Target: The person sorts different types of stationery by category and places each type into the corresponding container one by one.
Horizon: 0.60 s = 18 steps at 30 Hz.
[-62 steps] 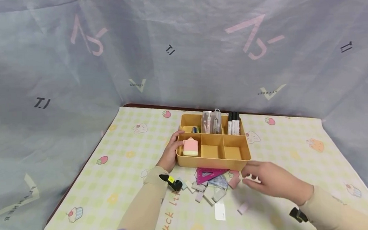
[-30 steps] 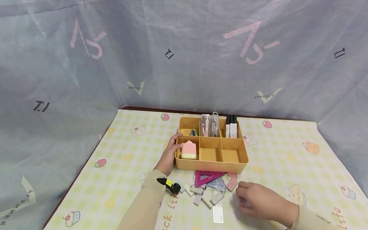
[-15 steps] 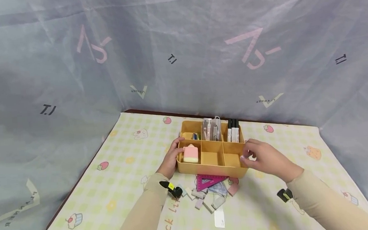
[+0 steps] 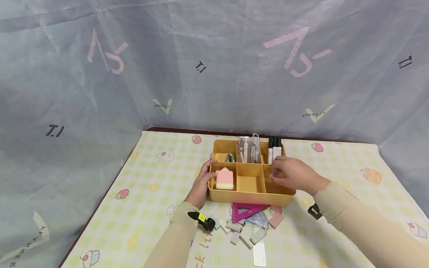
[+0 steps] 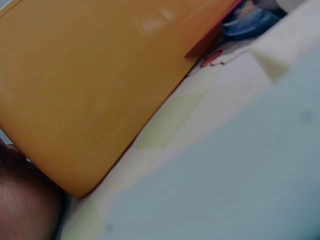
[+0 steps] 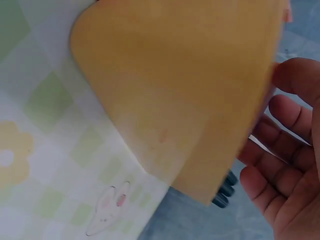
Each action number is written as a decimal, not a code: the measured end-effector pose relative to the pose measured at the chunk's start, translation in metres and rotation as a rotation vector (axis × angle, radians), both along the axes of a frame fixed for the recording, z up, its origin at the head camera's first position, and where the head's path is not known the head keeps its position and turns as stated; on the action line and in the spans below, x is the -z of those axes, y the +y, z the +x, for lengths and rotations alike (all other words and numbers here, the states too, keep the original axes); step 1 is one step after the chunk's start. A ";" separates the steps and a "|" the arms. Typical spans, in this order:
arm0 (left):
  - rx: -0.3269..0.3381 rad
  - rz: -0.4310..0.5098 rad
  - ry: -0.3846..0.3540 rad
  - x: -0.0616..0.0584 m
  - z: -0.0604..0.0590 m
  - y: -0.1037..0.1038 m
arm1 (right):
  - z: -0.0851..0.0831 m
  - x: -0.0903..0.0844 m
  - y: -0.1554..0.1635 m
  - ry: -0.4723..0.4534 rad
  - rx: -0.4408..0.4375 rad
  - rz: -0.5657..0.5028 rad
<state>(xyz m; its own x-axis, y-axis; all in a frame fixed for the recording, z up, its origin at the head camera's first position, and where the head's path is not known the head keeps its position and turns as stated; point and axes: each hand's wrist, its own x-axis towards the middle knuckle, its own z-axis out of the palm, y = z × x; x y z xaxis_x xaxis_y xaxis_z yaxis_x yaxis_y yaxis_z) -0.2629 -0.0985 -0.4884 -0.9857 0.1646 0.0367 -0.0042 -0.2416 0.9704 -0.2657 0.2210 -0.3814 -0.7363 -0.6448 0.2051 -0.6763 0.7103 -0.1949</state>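
A yellow divided organiser box stands on the checked tablecloth. My left hand grips its left wall, with a digit on the rim; the left wrist view shows only the box's side and a bit of that hand. My right hand hovers over the front right compartment, fingers pointing down. In the right wrist view, the right hand shows loosely spread fingers beside the box wall, with nothing plainly held. A pink and yellow eraser lies in the front left compartment.
Black-capped markers and a clear case fill the back compartments. In front of the box lie a magenta set square, several small erasers and a white card. Grey cloth hangs behind the table.
My right hand went down to the small things in front of the box, then rose and moved left over the front right compartment. The left hand stayed on the box.
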 end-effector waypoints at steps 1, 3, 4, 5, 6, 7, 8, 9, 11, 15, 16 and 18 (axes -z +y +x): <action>0.001 -0.001 -0.006 0.000 0.000 0.000 | -0.001 0.003 -0.001 -0.003 -0.001 0.011; 0.003 -0.003 -0.015 0.000 0.000 0.000 | -0.003 0.009 -0.002 -0.004 -0.013 0.029; 0.004 -0.008 -0.019 0.001 0.000 0.000 | -0.004 0.011 -0.002 -0.003 -0.020 0.033; 0.007 -0.010 -0.021 0.001 0.001 0.000 | -0.004 0.014 -0.003 0.000 -0.027 0.039; 0.008 -0.016 -0.021 0.001 0.001 0.000 | -0.004 0.016 -0.003 0.002 -0.033 0.043; 0.009 -0.018 -0.017 0.001 0.001 0.000 | -0.003 0.018 -0.003 0.004 -0.040 0.045; 0.010 -0.018 -0.010 0.001 0.001 0.000 | -0.003 0.019 -0.004 0.007 -0.044 0.044; 0.008 -0.019 -0.004 0.001 0.001 0.000 | -0.003 0.020 -0.004 0.006 -0.047 0.040; 0.006 -0.017 0.005 0.000 0.001 -0.001 | -0.003 0.021 -0.005 -0.003 -0.048 0.035; 0.004 -0.021 -0.007 -0.001 0.001 0.000 | 0.000 0.025 -0.005 -0.024 -0.036 0.029; 0.004 -0.022 -0.011 -0.001 0.002 0.000 | 0.000 0.026 -0.005 -0.032 -0.032 0.032; 0.004 -0.022 -0.016 -0.003 0.002 -0.001 | 0.000 0.028 -0.005 -0.041 -0.038 0.031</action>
<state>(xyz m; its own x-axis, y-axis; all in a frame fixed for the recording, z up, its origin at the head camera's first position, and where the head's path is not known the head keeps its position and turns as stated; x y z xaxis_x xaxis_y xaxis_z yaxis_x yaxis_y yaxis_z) -0.2607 -0.0992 -0.4858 -0.9855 0.1687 0.0169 -0.0210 -0.2200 0.9753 -0.2659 0.2156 -0.4094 -0.7187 -0.6779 0.1546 -0.6947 0.6905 -0.2016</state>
